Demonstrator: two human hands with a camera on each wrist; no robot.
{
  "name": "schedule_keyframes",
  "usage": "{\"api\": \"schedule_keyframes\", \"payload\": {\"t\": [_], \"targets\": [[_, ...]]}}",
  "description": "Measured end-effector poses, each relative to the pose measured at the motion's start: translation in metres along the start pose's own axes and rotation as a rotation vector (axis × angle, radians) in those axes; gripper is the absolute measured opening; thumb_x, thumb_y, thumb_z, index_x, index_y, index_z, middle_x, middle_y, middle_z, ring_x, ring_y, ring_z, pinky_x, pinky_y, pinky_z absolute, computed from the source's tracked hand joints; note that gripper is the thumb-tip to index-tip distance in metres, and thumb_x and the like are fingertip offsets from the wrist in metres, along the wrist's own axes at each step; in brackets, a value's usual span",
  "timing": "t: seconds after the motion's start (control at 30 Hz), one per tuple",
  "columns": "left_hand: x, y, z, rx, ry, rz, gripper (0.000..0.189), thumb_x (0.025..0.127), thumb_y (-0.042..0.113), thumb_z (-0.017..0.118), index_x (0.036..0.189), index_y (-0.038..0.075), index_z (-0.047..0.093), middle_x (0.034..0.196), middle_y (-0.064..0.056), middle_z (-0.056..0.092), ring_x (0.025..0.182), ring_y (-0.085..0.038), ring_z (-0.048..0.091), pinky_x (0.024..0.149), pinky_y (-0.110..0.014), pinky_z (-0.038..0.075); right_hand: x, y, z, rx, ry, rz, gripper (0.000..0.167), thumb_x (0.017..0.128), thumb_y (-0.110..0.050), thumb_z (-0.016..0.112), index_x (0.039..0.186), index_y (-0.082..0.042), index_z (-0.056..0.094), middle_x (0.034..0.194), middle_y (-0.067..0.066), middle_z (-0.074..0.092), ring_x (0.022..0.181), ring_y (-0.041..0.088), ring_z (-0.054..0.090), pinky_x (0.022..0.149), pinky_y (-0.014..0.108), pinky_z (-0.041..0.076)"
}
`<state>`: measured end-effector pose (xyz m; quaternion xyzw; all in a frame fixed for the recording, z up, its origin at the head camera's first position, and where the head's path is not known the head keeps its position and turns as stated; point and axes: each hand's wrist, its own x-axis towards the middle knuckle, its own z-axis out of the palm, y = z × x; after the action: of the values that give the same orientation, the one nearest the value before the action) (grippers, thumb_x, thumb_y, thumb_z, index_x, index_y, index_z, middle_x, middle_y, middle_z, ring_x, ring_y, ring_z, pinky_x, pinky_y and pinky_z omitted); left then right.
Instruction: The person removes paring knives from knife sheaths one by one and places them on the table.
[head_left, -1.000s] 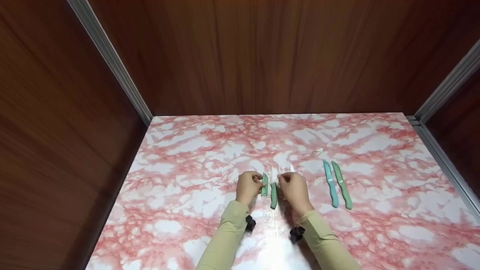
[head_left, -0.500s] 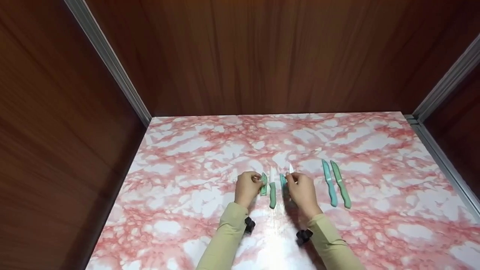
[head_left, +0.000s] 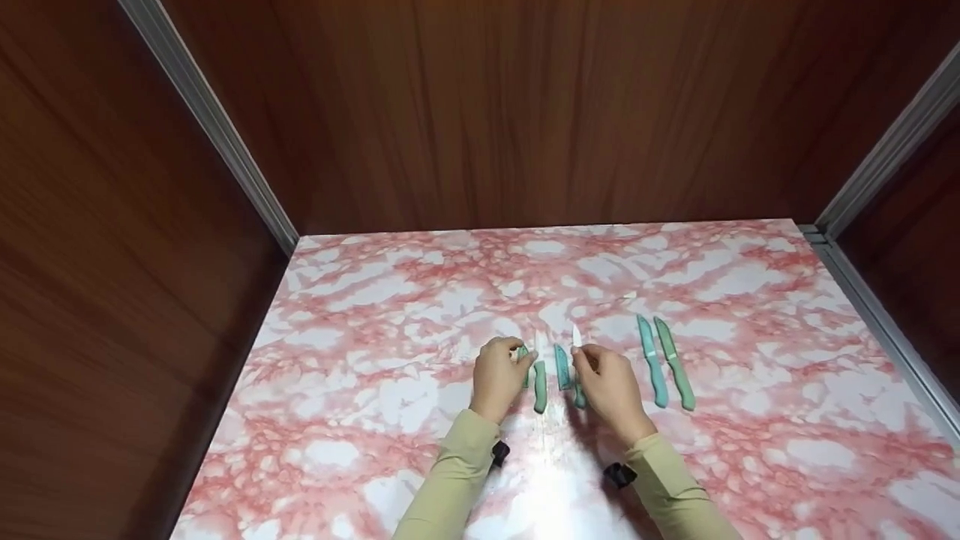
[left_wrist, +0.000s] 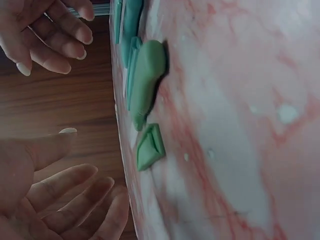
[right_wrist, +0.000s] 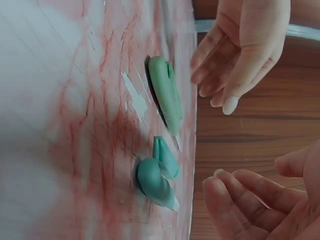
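Observation:
My left hand [head_left: 498,376] hovers over the table beside a light green knife sheath [head_left: 523,367], holding nothing; the left wrist view shows its fingers loosely bent and apart. Right of that sheath [left_wrist: 150,148] lies an uncovered green-handled knife [head_left: 540,386], blade pointing away. A teal sheath [head_left: 562,367] comes after it, then a teal-handled knife [head_left: 580,395] with its pale blade bare. Over this last knife [right_wrist: 155,182] is my right hand [head_left: 609,382], partly hiding it in the head view. The right wrist view shows that hand [right_wrist: 260,202] raised off the table with relaxed fingers.
Two sheathed knives lie side by side to the right, one blue [head_left: 652,364] and one green [head_left: 675,365]. The red-and-white marbled table [head_left: 360,300] meets brown wood panels [head_left: 480,112] at the back and sides, with metal framing [head_left: 217,127] at the corners.
My right hand has shifted to the right, bringing the teal sheath and the teal knife's handle into sight. My left hand now overlaps more of the light green sheath. The head view has shifted slightly.

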<state>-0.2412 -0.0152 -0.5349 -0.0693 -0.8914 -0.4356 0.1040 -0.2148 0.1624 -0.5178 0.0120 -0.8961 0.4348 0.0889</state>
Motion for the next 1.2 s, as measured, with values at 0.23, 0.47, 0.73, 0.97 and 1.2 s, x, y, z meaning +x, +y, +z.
{"api": "schedule_keyframes", "payload": {"t": [0.23, 0.47, 0.73, 0.97, 1.2], "targets": [[0.003, 0.008, 0.004, 0.065, -0.01, 0.051, 0.033, 0.085, 0.024, 0.074, 0.108, 0.0, 0.07, 0.109, -0.012, 0.065, 0.103, -0.029, 0.062, 0.088, -0.038, 0.05, -0.004, 0.0, -0.007, 0.02, 0.011, -0.049, 0.028, 0.098, -0.027, 0.055, 0.109, -0.006, 0.07, 0.101, 0.007, 0.069, 0.095, 0.023, 0.065, 0.082, 0.044, 0.052], [0.006, 0.014, 0.009, 0.069, -0.091, 0.106, 0.043, 0.088, 0.027, 0.071, 0.119, -0.002, 0.065, 0.128, -0.021, 0.056, 0.123, -0.034, 0.05, 0.103, -0.042, 0.04, -0.011, 0.008, -0.013, -0.012, -0.044, -0.161, 0.031, 0.096, -0.02, 0.059, 0.121, -0.002, 0.064, 0.122, 0.013, 0.062, 0.116, 0.029, 0.055, 0.097, 0.048, 0.044], [0.008, 0.023, 0.016, 0.148, -0.144, 0.171, 0.052, 0.089, 0.03, 0.068, 0.13, -0.001, 0.057, 0.135, -0.021, 0.05, 0.129, -0.036, 0.042, 0.108, -0.054, 0.027, -0.015, 0.022, -0.019, -0.096, -0.069, -0.212, 0.049, 0.096, -0.023, 0.059, 0.14, -0.005, 0.047, 0.137, 0.016, 0.049, 0.126, 0.033, 0.045, 0.101, 0.051, 0.038], [0.005, 0.03, 0.024, 0.259, -0.211, 0.217, 0.058, 0.091, 0.039, 0.063, 0.137, 0.005, 0.052, 0.14, -0.017, 0.046, 0.132, -0.035, 0.039, 0.11, -0.053, 0.023, -0.02, 0.038, -0.025, -0.187, -0.076, -0.252, 0.057, 0.095, -0.024, 0.06, 0.145, -0.007, 0.04, 0.147, 0.019, 0.036, 0.132, 0.038, 0.036, 0.104, 0.055, 0.033], [0.003, 0.037, 0.036, 0.334, -0.259, 0.273, 0.061, 0.092, 0.042, 0.061, 0.142, 0.009, 0.047, 0.144, -0.013, 0.043, 0.134, -0.033, 0.037, 0.111, -0.052, 0.022, -0.027, 0.056, -0.033, -0.295, -0.118, -0.299, 0.057, 0.093, -0.025, 0.063, 0.143, -0.004, 0.043, 0.149, 0.021, 0.032, 0.134, 0.041, 0.031, 0.104, 0.057, 0.032]]}}
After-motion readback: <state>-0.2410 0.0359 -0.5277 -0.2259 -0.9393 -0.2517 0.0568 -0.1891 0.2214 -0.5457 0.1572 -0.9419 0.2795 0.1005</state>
